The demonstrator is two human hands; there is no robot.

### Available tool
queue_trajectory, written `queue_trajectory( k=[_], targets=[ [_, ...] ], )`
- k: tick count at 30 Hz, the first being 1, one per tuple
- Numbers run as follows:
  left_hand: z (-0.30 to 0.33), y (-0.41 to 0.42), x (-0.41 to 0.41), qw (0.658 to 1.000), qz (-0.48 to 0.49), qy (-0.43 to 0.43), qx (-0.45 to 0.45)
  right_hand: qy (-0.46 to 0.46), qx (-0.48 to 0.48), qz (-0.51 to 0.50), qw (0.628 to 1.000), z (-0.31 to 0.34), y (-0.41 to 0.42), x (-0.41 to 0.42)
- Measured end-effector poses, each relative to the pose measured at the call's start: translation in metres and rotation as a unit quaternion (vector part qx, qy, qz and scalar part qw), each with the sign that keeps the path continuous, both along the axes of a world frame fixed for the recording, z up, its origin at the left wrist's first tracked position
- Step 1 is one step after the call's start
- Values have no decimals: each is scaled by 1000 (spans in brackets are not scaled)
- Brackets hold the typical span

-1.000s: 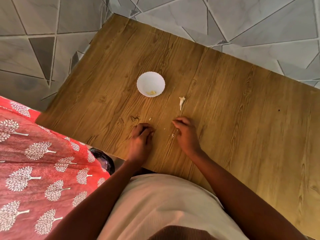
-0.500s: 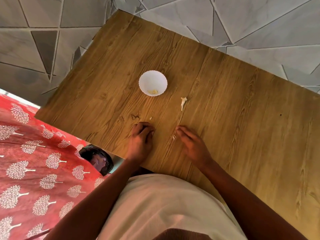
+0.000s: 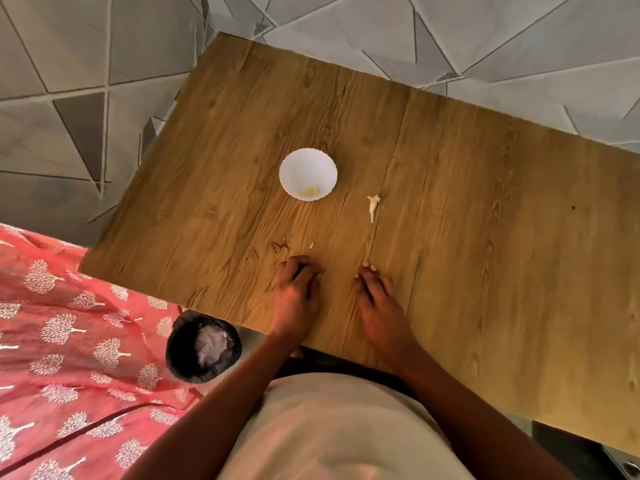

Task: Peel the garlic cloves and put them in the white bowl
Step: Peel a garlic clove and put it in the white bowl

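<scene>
In the middle of the frame, on the wooden table [image 3: 485,237], both hands lie close to the near edge. The left hand [image 3: 298,296] has its fingers curled under, knuckles up; whether something small is inside them, I cannot tell. The right hand [image 3: 381,306] lies flat with the fingers straight and together, and its fingertips [image 3: 367,270] touch the table near a tiny pale crumb.

The white bowl [image 3: 308,157] stands further up, a little left of centre, with some yellowish peeled garlic [image 3: 309,191] on its bottom. To the right of the bowl, apart from it, lies a small pale scrap [image 3: 373,206] with a thin tail; it looks more like a dry stem or skin than a whole clove, but it is too small to be sure. One more crumb [image 3: 311,245] lies just above the left hand.

No unpeeled clove is visible, so I judge the peeling is nearly finished and the step now is to gather the leftovers. To do it well, sweep the crumbs with flat fingers toward the table edge, above the dark bin [image 3: 202,346] at the lower left, and keep skin out of the bowl. If the left hand hides a clove, drop it in the bowl first.
</scene>
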State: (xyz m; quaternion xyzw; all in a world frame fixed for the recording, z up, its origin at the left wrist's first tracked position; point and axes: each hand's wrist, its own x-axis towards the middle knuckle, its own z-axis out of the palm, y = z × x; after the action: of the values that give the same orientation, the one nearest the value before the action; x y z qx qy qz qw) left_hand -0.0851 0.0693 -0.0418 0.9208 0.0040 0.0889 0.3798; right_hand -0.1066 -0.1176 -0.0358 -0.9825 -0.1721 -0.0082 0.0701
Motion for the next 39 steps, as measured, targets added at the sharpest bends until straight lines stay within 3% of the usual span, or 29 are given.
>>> queue_trajectory(
  k=[3,9,11,15,17,19,20,23,25,26,27,31,33,39],
  targets=[
    [0,3,1,1000,-10,6,0,45,44,-81,995,6,15,3],
    [-3,10,-1,999,-46,11,1,33,-19,-53,998,16,33,4],
    [-3,10,-1,998,-55,11,-17,-9,-30,-55,998,16,36,5],
    [7,11,0,992,-44,50,-108,-1,8,-14,1000,15,42,0],
    [17,11,0,970,-15,111,-215,18,105,-25,994,16,37,2],
    [28,6,4,915,4,182,-361,71,264,-120,954,29,31,9],
    [33,0,8,871,18,215,-441,98,336,-171,921,37,28,14],
    [47,-19,21,684,61,336,-644,123,464,-195,855,64,27,25],
    [48,-26,29,541,67,379,-748,120,476,-140,860,76,28,31],
    [46,-29,33,488,60,385,-781,111,461,-102,875,78,27,34],
    [46,-32,36,458,49,387,-799,103,442,-64,889,79,27,37],
    [47,-40,45,444,-3,375,-814,43,362,37,931,80,27,49],
    [47,-41,47,442,-27,356,-823,-6,320,38,946,78,24,52],
    [51,-49,51,438,-42,342,-830,-16,311,30,950,79,21,66]
  ],
)
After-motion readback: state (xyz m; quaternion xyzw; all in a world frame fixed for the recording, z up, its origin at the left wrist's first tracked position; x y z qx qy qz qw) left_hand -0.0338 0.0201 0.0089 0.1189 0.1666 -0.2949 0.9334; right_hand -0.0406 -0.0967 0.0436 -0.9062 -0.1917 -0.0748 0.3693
